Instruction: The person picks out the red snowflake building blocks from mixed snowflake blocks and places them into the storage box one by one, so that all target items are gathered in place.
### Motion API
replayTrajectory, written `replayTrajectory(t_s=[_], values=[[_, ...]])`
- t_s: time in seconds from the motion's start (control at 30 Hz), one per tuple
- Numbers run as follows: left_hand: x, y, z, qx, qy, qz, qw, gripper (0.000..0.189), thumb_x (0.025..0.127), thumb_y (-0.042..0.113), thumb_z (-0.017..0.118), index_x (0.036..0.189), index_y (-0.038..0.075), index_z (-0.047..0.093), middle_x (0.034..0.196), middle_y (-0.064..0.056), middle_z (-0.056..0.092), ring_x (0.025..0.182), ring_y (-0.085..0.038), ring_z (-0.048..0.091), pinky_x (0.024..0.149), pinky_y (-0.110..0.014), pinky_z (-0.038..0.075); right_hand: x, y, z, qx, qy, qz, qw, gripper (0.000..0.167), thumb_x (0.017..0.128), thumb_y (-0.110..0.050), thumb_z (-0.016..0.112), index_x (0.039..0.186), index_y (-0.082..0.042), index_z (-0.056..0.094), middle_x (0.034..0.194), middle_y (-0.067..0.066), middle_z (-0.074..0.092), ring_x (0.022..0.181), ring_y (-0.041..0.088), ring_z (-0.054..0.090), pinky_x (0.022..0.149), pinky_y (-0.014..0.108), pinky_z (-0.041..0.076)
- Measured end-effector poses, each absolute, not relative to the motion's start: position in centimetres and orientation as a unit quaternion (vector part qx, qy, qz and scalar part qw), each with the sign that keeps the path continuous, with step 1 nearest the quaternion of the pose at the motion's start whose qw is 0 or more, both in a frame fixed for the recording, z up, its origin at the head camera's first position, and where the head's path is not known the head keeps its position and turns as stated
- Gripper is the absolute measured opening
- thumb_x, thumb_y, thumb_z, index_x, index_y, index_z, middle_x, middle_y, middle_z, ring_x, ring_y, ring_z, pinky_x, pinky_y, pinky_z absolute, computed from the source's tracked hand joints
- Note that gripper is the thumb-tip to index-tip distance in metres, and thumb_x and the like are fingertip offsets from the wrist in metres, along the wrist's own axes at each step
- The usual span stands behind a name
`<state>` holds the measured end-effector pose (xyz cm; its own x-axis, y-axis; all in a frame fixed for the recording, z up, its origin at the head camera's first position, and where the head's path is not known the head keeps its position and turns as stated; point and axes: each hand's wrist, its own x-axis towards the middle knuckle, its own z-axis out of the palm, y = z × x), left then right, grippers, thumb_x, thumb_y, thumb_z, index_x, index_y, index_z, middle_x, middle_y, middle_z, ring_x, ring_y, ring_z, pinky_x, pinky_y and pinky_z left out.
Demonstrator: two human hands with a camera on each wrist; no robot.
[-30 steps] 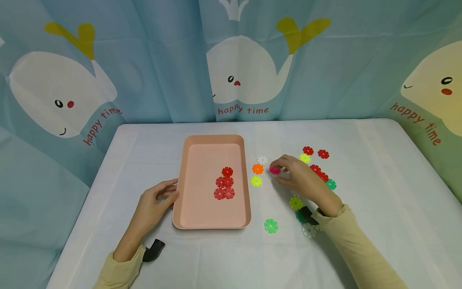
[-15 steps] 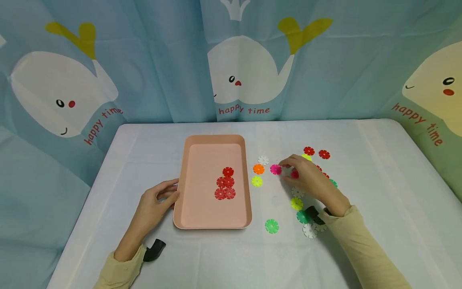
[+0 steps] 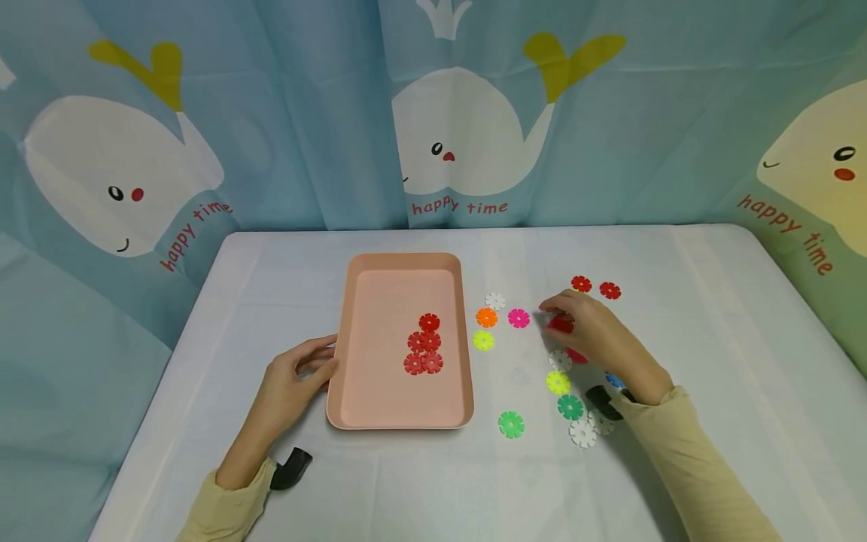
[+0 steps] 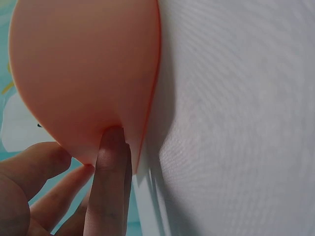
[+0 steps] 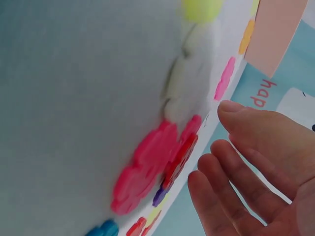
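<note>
My left hand (image 3: 298,380) is at the left side of a pink tray (image 3: 348,301), its fingertips on the outer wall. In the left wrist view, one long finger lies against the tray wall (image 4: 83,73) and others meet its edge. Inside the tray, several red flower-shaped discs (image 3: 423,341) lie together at the right. My right hand (image 3: 585,327) hovers over loose discs, thumb and fingers apart. Below it a red disc (image 3: 561,324) shows between the thumb and fingers. In the right wrist view, a pinkish-red disc (image 5: 145,167) lies on the table beside the fingers, which hold nothing.
Near the tray's right side lie a white (image 3: 495,301), an orange (image 3: 486,317), a yellow (image 3: 483,340) and a bright pink disc (image 3: 518,318). Green disc (image 3: 511,424) sits nearer the front. Red discs (image 3: 609,290) lie beyond my right hand. A whale-print curtain (image 3: 305,113) hangs behind.
My right hand has let go of the bright pink disc, leaving it beside the orange one, and moved right over the red discs. The left hand stays at the tray.
</note>
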<state>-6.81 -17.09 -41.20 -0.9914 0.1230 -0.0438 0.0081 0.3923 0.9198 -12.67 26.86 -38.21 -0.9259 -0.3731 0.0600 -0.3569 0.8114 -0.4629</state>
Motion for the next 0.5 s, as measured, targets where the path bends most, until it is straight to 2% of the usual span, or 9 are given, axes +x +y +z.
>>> replayTrajectory(t_s=[0.17,0.5], values=[[-6.84,-17.11,-41.27,0.041,0.832,0.55,0.052,0.04,0.096,0.011,0.066,0.134,0.002,0.06,0.115,-0.019,0.07,0.103,-0.03,0.069,0.072,-0.025,0.061,-12.74,27.19,-38.23,-0.182,0.955,-0.233,0.022,0.044,0.077,-0.004,0.084,0.117,0.004,0.067,0.112,0.02,0.066,0.099,0.033,0.061,0.083,0.049,0.059],[-6.85,-17.11,-41.31,0.038,0.832,0.552,0.052,0.039,0.096,0.011,0.067,0.134,0.002,0.061,0.115,-0.019,0.07,0.102,-0.03,0.07,0.072,-0.026,0.061,-12.81,27.71,-38.24,-0.177,0.956,-0.233,0.023,0.04,0.078,-0.003,0.083,0.114,0.005,0.068,0.107,0.018,0.068,0.096,0.032,0.063,0.084,0.05,0.059]])
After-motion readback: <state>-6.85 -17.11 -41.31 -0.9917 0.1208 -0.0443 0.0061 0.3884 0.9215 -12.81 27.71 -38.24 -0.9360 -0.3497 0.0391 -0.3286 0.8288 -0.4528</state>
